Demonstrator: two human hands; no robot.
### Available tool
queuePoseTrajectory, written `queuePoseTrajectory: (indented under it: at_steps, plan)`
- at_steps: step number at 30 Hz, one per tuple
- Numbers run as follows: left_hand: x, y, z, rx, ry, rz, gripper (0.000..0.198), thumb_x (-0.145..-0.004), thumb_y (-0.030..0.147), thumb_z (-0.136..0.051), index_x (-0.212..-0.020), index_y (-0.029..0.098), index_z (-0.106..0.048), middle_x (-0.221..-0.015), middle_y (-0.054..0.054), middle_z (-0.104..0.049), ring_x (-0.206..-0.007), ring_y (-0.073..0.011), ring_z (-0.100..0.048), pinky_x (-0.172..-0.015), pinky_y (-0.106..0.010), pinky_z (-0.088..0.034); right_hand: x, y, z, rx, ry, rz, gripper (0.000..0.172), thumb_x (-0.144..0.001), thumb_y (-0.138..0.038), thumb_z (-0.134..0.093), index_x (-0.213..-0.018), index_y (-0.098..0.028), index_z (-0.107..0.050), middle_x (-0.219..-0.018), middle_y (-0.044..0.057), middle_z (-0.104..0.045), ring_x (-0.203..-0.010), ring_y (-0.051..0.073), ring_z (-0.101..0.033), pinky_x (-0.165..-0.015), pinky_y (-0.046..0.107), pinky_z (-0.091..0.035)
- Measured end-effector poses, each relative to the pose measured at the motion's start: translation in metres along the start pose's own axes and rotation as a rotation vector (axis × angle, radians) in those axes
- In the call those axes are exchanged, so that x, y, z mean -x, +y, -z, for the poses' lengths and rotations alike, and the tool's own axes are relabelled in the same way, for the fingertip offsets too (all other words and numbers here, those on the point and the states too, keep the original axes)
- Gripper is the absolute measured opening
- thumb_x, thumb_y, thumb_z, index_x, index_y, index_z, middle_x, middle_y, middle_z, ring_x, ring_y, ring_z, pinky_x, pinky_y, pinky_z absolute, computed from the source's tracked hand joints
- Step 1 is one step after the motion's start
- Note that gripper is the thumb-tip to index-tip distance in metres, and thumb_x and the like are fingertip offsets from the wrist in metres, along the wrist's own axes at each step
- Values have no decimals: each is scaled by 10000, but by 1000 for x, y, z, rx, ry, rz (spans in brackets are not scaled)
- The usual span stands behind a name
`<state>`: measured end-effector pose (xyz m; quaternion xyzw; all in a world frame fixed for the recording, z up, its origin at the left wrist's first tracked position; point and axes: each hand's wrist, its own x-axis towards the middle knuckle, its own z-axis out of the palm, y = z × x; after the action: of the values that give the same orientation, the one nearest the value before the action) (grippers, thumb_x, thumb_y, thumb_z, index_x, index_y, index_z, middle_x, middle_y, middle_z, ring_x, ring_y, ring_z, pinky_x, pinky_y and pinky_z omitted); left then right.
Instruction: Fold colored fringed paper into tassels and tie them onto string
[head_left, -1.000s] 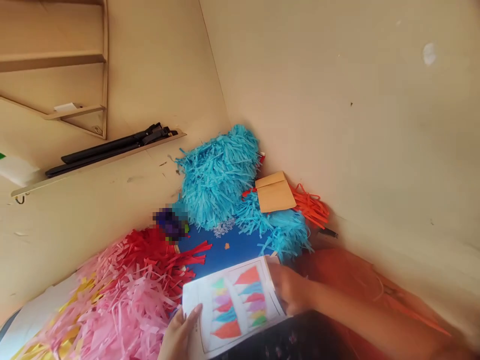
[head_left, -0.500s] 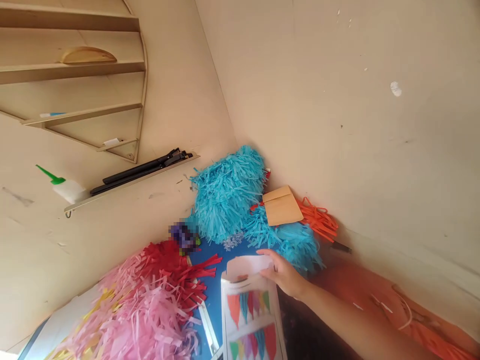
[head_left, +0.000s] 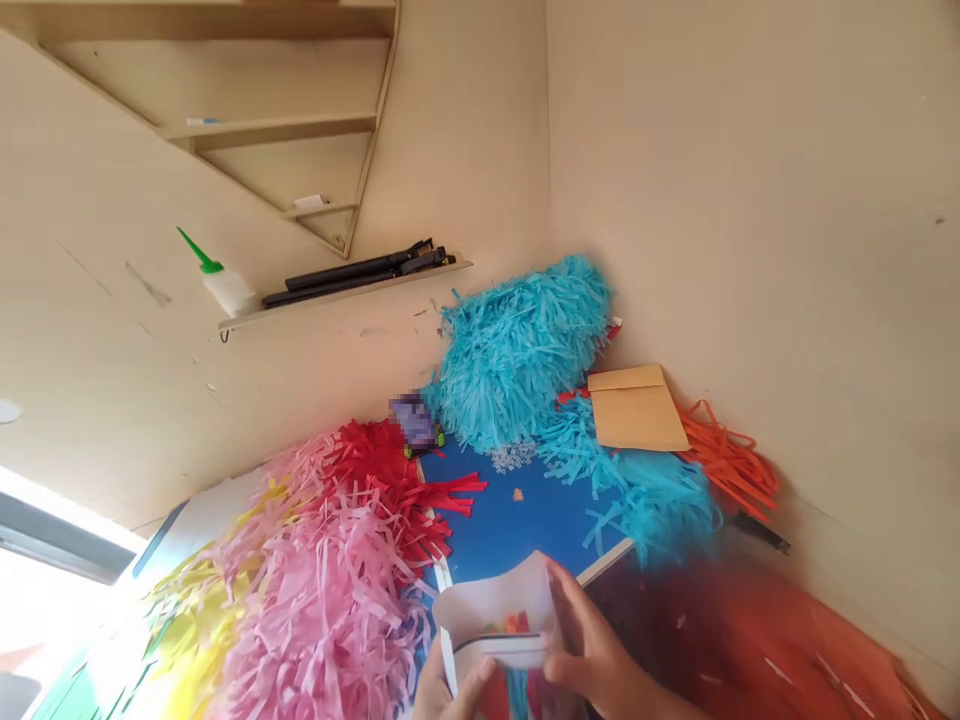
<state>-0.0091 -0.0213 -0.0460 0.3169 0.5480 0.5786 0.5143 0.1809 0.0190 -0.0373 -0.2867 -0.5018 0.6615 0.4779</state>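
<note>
A white packet [head_left: 491, 605] with colourful tassel pictures printed on its front stands upright at the bottom middle, its top gaping. Some multicoloured bits show inside the opening. My left hand [head_left: 454, 692] grips its lower left side, thumb on the front. On the right edge, my right hand [head_left: 596, 650] is closed round it, thumb in front and fingers behind. Beyond the packet lies the blue table top [head_left: 487, 530], with a small orange-tan scrap [head_left: 517, 494] on it. The lower part of the packet is cut off by the frame.
Pink fringed paper [head_left: 322, 600], red fringe [head_left: 382, 470] and yellow fringe [head_left: 199, 640] heap on the left. Turquoise fringe [head_left: 525, 350] fills the corner, a brown envelope [head_left: 637, 410] and orange strips [head_left: 731, 460] beside it. A wall ledge [head_left: 345, 290] holds a green-tipped glue bottle [head_left: 225, 285].
My left hand has come into view and now holds the packet together with my right hand. The packet is lower, its opening tilted more toward me. The view has swung left and down.
</note>
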Motion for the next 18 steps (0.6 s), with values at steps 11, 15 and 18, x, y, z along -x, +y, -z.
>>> queuePoseTrajectory:
  at_steps: [11,15,18]
  plan:
    - [-6,5,5,25,51,115,567,-643,528,-845,-1058,166,-710,-1002,-100,-782,-975,-338,-721,-862,-422,-584,-22,-1,-2,536,184,-72,481,-801,-546,-719,-1086,-181,-587,-912,61,-719,-835,239,-669,-767,312,-549]
    - [-11,-5,9,87,67,189,634,-614,526,-865,-1126,197,-687,-1004,-72,-785,-1006,-333,-717,-872,-414,-589,-20,22,7,464,180,-18,638,-799,-535,-733,-1288,-184,-522,-1134,112,-696,-1062,285,-658,-932,359,-534]
    - [-11,-10,9,66,113,204,704,-604,556,-859,-1186,211,-663,-982,-60,-789,-967,-322,-727,-835,-389,-599,-14,35,8,406,175,5,694,-811,-521,-730,-1370,-199,-473,-1270,137,-648,-1166,304,-627,-999,389,-513]
